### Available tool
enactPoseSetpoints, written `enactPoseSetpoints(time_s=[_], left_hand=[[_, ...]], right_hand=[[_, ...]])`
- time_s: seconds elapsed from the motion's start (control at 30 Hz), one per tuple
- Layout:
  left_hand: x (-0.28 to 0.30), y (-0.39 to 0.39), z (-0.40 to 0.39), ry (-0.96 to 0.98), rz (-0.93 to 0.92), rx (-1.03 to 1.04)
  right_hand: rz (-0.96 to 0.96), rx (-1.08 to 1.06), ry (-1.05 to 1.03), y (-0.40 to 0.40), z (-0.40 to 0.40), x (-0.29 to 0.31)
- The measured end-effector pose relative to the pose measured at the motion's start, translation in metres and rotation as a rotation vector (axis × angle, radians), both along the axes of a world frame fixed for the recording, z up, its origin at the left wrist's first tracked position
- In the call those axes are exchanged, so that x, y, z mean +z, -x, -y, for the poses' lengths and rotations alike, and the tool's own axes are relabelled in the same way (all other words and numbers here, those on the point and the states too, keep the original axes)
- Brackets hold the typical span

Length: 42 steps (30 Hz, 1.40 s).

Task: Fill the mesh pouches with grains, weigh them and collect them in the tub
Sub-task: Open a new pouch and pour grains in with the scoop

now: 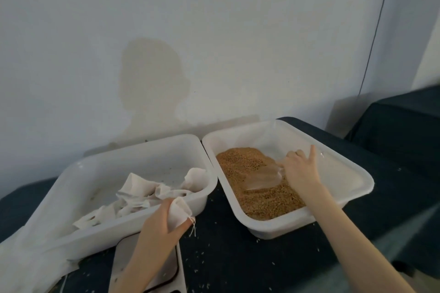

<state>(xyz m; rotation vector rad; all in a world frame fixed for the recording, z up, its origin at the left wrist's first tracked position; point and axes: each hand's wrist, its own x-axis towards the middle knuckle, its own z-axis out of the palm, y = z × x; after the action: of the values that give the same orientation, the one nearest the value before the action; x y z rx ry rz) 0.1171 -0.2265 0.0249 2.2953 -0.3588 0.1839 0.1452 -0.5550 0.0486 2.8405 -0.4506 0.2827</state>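
Note:
Two white tubs stand side by side on a dark table. The left tub (71, 173) holds several empty white mesh pouches (147, 194). My left hand (160, 222) grips one white pouch (178, 211) at that tub's front rim, its drawstring dangling. The right tub (345, 173) is part filled with brown grains (240, 162). A clear plastic scoop (260, 177) lies in the grains, and my right hand (301, 170) holds its handle with the index finger raised.
A white weighing scale (166, 266) lies at the front under my left forearm. Loose grains are scattered over the dark tablecloth (226, 257). White cloth (26, 259) hangs at the left. A pale wall stands close behind the tubs.

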Motion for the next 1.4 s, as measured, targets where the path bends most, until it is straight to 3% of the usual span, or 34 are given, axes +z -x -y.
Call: enactPoseSetpoints(time_s=[0.17,0.3,0.4,0.57,0.77,1.07,1.23,1.4], left_hand=[[-0.001,0.0,0.004,0.002,-0.004,-0.006],[0.0,0.001,0.003,0.016,0.0,0.007],[0.001,0.003,0.003,0.021,-0.009,0.014],[-0.002,0.005,-0.001,0.012,-0.043,0.023],[-0.003,0.002,-0.002,0.014,-0.04,0.022],[-0.008,0.0,-0.003,0.005,-0.046,0.04],[-0.01,0.0,-0.005,0.0,-0.058,0.048],[-0.009,0.001,-0.007,-0.019,-0.071,0.062]], right_hand=[[-0.07,0.102,-0.265,0.001,-0.001,-0.002],[-0.004,0.134,-0.361,0.003,0.001,-0.004],[0.039,0.093,-0.26,0.002,0.001,-0.005],[0.115,-0.05,0.135,0.008,0.002,0.0],[0.026,0.056,0.168,0.004,-0.002,-0.001],[0.082,0.069,-0.127,0.005,0.004,-0.008],[0.138,0.058,-0.131,0.003,0.003,-0.01],[0.179,0.071,-0.292,0.001,0.005,-0.009]])
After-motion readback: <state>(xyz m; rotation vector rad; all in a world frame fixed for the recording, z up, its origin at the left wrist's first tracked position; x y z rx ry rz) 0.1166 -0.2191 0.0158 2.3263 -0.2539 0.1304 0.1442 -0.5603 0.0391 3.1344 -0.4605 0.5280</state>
